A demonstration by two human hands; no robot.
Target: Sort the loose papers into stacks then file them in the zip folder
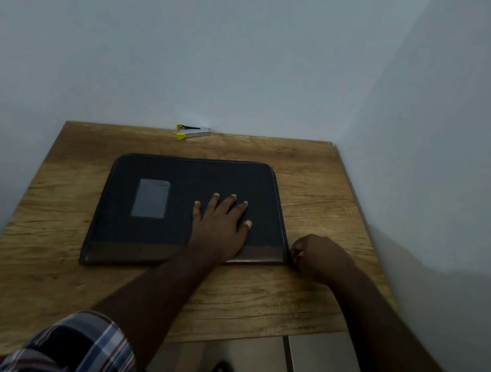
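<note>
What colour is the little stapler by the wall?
Silver and yellow stapler, seen in the head view.

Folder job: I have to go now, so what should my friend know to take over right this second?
Left hand: flat, pressing on the folder.
Right hand: curled at the folder's near right corner, seemingly pinching the zip pull; too small to be sure.
Folder lies shut on the table; stapler at the far edge.
No loose papers in view, so they may already be filed.
Left: finish the zip.

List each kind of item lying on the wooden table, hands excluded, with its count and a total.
Zip folder: 1
Stapler: 1
Loose papers: 0 visible
Total: 2
</note>
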